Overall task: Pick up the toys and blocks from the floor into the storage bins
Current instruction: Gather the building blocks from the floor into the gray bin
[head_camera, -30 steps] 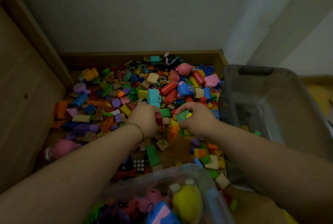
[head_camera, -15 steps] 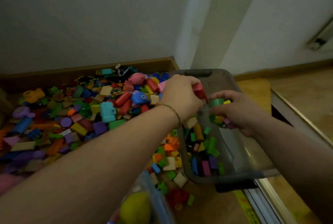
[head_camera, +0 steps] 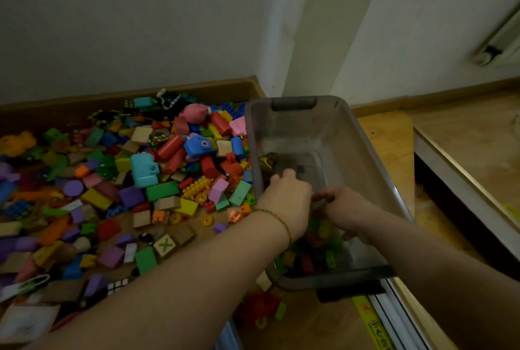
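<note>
While both your hands are down inside the grey bin (head_camera: 365, 136) right of centre, your left hand (head_camera: 287, 203) and right hand (head_camera: 347, 207) nearly meet above the blocks (head_camera: 318, 254) heaped at its near end. Whether either hand grips anything cannot be told. Loose toys (head_camera: 140, 181) fill the frame's left half.

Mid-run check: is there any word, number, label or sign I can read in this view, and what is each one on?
"X", in green: top face of a wooden cube lying among the blocks on the floor.
Red print on the yellow strip past the near end of the grey bin: too blurred to read.
Yellow mark on a small blue block by the bin's left wall: too small to read.
Nothing else is legible.
</note>
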